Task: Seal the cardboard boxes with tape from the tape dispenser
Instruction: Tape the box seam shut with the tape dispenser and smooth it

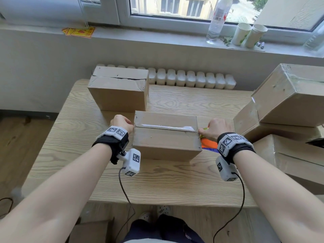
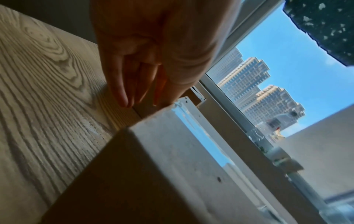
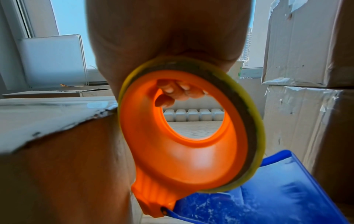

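A shut cardboard box (image 1: 164, 141) stands mid-table with a strip of clear tape (image 1: 166, 127) along its top seam. My left hand (image 1: 121, 122) is at the box's left end; in the left wrist view its fingers (image 2: 122, 94) lie fairly straight down against that side face of the box (image 2: 153, 174). My right hand (image 1: 215, 128) is at the right end and grips the orange tape dispenser (image 1: 208, 143). In the right wrist view fingertips (image 3: 180, 92) curl through the dispenser's ring (image 3: 182, 159), which carries a yellowish tape roll (image 3: 256, 136) and sits against the box's right edge (image 3: 57, 151).
A second box (image 1: 119, 88) with a gaping top seam stands behind on the wooden table (image 1: 157, 181). Taped boxes (image 1: 289, 102) are stacked at the right. A radiator (image 1: 191, 78) runs behind the table. A bottle (image 1: 218, 20) and paper cups (image 1: 249, 35) stand on the sill.
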Demonstrator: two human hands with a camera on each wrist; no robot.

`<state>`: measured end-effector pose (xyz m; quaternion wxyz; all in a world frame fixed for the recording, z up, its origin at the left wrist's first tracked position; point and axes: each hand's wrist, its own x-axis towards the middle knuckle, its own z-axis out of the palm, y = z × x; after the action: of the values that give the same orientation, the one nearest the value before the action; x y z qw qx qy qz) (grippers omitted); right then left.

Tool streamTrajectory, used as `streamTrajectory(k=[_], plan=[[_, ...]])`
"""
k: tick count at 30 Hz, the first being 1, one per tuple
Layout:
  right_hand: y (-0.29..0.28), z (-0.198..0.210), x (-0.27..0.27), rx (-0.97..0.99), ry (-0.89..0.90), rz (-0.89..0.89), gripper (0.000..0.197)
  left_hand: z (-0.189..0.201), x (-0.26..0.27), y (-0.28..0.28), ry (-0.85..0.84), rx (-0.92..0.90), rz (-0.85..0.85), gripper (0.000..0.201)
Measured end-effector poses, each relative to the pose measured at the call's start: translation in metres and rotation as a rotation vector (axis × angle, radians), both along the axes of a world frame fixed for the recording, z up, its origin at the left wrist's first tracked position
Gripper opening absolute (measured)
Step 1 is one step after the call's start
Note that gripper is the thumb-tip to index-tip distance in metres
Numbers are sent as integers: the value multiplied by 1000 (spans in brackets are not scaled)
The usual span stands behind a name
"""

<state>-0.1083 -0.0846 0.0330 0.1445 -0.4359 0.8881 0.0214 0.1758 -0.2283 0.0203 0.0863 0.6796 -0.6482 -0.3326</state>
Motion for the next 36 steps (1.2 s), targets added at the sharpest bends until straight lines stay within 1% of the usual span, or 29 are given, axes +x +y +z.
streamTrajectory(k=[2,4,5,6,7,9,10,12,16,19,21,26,29,32,36], plan=[[1,0,1,3,-5,-2,56,5,-2,4,-21,-67,-67,29],[1,1,3,1,-16,-14,57,11,-4,10,11,-141,-143,38],[1,1,4,-3,-23,-24,57,13,-5,16,25,-171,-209,42],[2,2,5,-8,-28,-33,58,13,-6,22,14,-210,-314,47],[2,2,6,-9,-29,-40,58,12,-6,29,-39,-260,-454,52],[3,3,8,-2,-29,-48,58,4,-3,41,-227,-357,-743,60],[3,3,8,-2,-30,-51,58,0,-2,47,-314,-378,-847,64],[4,3,10,-9,-41,-61,56,-8,-1,56,-420,-375,-953,74],[5,3,12,-24,-60,-67,57,-17,-8,65,-426,-336,-969,86],[4,3,12,-20,-69,-68,55,-19,-18,70,-416,-366,-1044,94],[5,3,12,-30,-76,-70,54,-19,-27,73,-410,-366,-1066,93],[6,3,11,-31,-74,-57,47,-17,-49,81,-400,-376,-1060,89],[7,4,11,-28,-76,-53,45,-15,-62,83,-385,-389,-1097,83],[6,3,10,-33,-81,-52,46,-15,-76,88,-369,-422,-1144,87],[5,4,10,-32,-67,-40,42,-15,-98,97,-329,-455,-1202,85]])
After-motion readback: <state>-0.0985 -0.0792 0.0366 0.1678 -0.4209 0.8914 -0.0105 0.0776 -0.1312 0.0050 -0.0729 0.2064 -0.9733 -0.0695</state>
